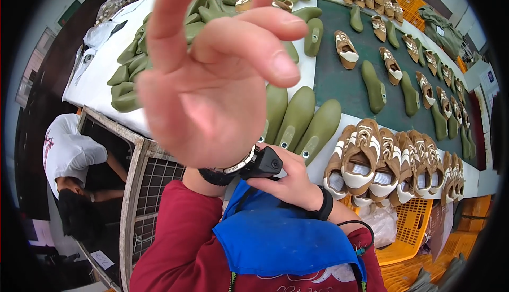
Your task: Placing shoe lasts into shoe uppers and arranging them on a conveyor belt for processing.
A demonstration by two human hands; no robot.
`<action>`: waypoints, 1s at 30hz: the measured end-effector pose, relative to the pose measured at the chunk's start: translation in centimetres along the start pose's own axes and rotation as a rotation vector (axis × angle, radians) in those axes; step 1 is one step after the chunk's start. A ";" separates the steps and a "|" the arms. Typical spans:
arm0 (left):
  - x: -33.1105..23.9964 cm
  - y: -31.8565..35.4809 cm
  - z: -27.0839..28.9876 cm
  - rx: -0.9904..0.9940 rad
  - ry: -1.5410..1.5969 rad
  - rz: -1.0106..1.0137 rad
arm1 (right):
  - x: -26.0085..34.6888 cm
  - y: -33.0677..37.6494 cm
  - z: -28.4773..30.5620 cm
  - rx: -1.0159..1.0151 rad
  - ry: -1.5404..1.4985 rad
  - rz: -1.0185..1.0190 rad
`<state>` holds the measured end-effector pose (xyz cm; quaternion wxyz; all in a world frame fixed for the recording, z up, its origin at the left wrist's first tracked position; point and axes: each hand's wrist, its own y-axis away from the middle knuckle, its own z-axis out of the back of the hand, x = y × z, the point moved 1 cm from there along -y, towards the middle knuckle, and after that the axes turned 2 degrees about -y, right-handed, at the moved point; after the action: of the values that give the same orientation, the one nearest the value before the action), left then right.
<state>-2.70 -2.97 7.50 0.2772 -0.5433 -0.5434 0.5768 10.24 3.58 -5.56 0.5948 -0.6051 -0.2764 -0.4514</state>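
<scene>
My left hand [212, 88] is raised close in front, palm showing and fingers apart, with nothing in it. A small black camera [265, 163] sits at its wrist on a black band, beside a light-coloured bracelet. My right hand [291, 178] reaches across to that wrist and pinches the camera, its thumb below and fingers behind. A black band [322, 204] circles the right wrist. Just beyond my hands, several green shoe lasts [299, 117] lie side by side on the white table; my left hand partly hides them.
A green mat [339, 88] carries brown-and-white shoes [392, 65] and more lasts in rows. Shoes [360, 157] crowd the near right edge above a yellow crate [405, 228]. Lasts are heaped [130, 72] at left. A person [74, 154] bends beside a metal-framed rack [135, 186].
</scene>
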 end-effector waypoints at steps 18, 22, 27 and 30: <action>-1.2 0.4 0.4 0.030 0.108 -0.002 | 0.3 -0.6 0.6 0.000 -0.040 0.231; -0.5 1.0 -0.4 0.170 -0.021 -0.025 | 0.8 -1.2 1.5 0.147 -0.049 0.162; 0.2 1.0 -0.9 0.217 -0.052 -0.013 | 1.7 -1.5 2.0 0.164 0.005 0.107; 0.2 1.2 -1.3 0.175 -0.059 0.001 | 1.6 -1.5 1.9 0.157 -0.007 0.094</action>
<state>-1.24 -2.62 6.58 0.3074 -0.5000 -0.4985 0.6379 10.07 5.33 -3.22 0.6599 -0.5706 -0.2842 -0.3976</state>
